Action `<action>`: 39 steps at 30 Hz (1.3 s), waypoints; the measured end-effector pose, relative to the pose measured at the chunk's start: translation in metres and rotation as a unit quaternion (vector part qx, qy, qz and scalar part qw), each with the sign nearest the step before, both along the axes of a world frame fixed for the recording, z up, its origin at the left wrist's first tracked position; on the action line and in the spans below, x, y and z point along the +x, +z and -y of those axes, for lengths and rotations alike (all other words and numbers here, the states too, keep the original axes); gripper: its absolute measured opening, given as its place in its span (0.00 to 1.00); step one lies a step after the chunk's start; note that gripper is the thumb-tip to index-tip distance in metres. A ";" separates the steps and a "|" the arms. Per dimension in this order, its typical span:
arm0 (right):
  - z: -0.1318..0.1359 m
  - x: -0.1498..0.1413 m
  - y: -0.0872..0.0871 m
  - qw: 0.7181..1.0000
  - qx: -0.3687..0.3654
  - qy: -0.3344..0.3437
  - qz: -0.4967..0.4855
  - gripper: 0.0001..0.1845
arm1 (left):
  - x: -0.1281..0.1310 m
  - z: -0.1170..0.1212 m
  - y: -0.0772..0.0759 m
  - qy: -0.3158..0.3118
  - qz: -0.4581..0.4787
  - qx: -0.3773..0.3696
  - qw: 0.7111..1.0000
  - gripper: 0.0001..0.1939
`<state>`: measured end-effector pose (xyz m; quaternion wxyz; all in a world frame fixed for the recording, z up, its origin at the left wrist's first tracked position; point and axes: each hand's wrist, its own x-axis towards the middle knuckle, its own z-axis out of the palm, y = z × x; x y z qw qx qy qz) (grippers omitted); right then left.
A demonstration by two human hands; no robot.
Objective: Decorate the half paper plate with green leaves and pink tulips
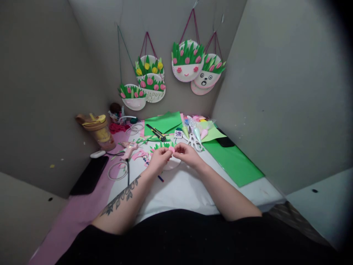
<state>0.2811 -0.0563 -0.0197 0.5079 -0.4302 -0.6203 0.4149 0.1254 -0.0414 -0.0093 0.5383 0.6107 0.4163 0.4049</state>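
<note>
My left hand (161, 159) and my right hand (188, 154) meet over the middle of the table, fingertips pinched together. Between them is a small pink paper piece (171, 149), gripped by the left fingers and touched by the right ones; whether the right ones also grip it I cannot tell. Below lies a white paper plate (173, 164) with green paper leaves (163, 145) along its far edge, partly hidden by my hands. Pink paper scraps (140, 155) lie to the left of the plate. A dark pen-like stick (160, 179) sticks out near the left wrist.
A pink glue gun (130, 149) with its cord lies left. Beyond the hands are a utility knife (156, 132), white-handled scissors (194, 142) and green paper (162, 124). A drink cup (101, 134) and black tablet (89, 176) are left. Decorated plates (187, 60) hang on the wall.
</note>
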 end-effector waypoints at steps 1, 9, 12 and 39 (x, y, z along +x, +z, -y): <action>0.000 0.001 0.001 1.000 -0.015 -0.001 -0.009 0.13 | 0.000 0.000 0.000 0.000 -0.006 0.001 1.000 0.17; 0.001 0.002 0.001 0.997 -0.083 -0.005 -0.007 0.18 | -0.001 0.006 0.006 -0.018 -0.036 -0.005 0.999 0.17; 0.002 0.001 0.003 0.996 -0.087 -0.012 0.000 0.18 | 0.000 0.006 0.005 -0.024 -0.035 -0.021 0.999 0.16; 0.001 0.003 0.005 0.996 -0.088 -0.007 0.030 0.15 | 0.000 -0.003 -0.012 -0.016 -0.092 0.069 0.993 0.15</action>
